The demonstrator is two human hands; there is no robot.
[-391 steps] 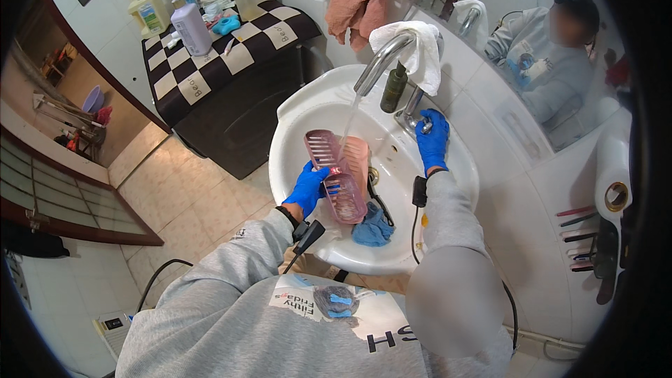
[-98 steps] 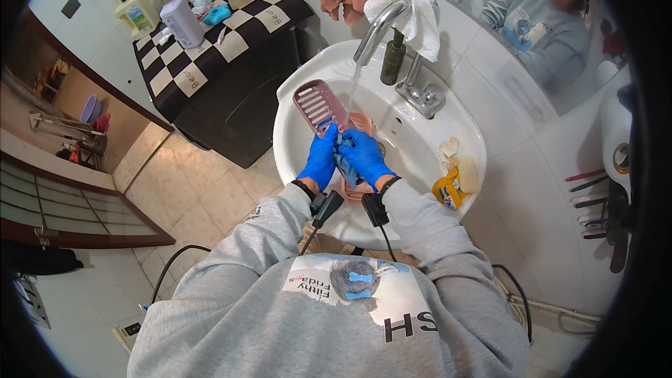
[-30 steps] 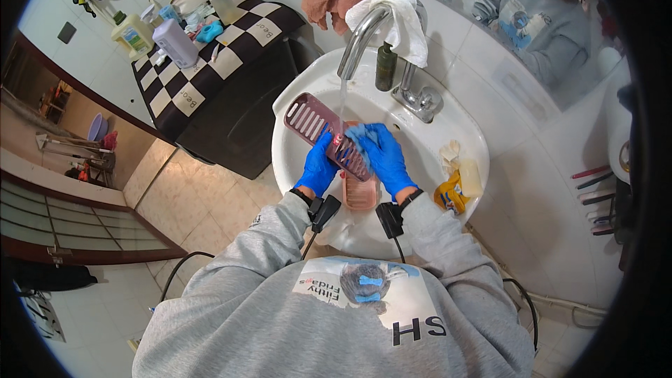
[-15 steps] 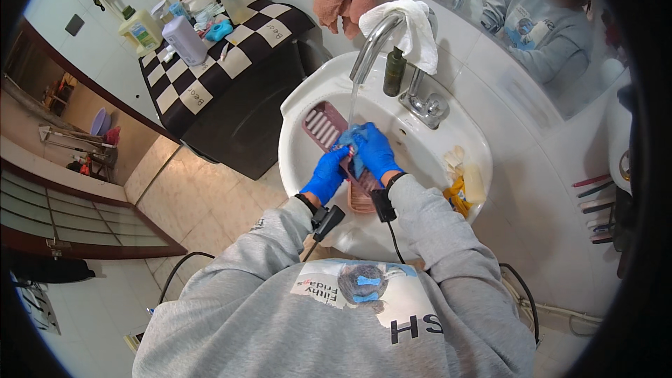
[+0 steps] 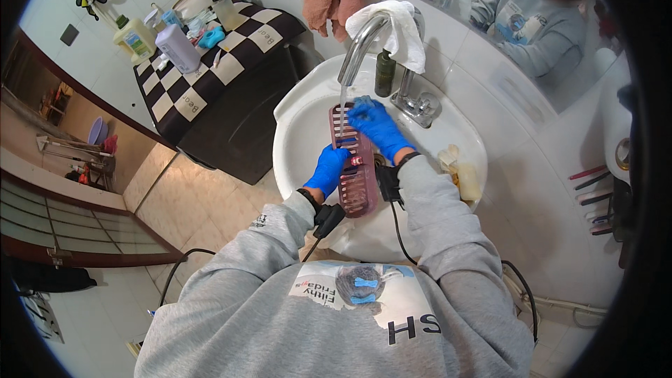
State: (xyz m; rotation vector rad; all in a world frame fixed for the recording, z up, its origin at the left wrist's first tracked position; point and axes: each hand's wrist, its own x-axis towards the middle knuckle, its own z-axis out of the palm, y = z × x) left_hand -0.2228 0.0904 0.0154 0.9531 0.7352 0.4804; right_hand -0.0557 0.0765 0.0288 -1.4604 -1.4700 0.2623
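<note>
Over the white sink [image 5: 285, 126], a long pink slotted plastic rack [image 5: 358, 192] is held lengthwise, its far end beneath the faucet [image 5: 355, 56]. Water runs from the spout onto it. My left hand [image 5: 327, 169], in a blue glove, grips the rack's left edge near the middle. At the rack's far right side is my right hand [image 5: 380, 129], also blue-gloved, closed around a blue cloth [image 5: 364, 102] that shows beyond the fingers. A small red-and-white piece [image 5: 356, 161] sits at the rack's middle.
Behind the sink stand a dark green bottle [image 5: 384, 73] and the faucet handle [image 5: 422, 106]; a white cloth [image 5: 399, 35] drapes the faucet. Yellowish items [image 5: 465, 178] lie on the right rim. A checkered-covered cabinet [image 5: 238, 63] on the left carries several bottles.
The rack has turned from slanting to nearly straight away from me. My right hand, with the cloth, has moved from its middle to its far end. My left hand keeps its hold.
</note>
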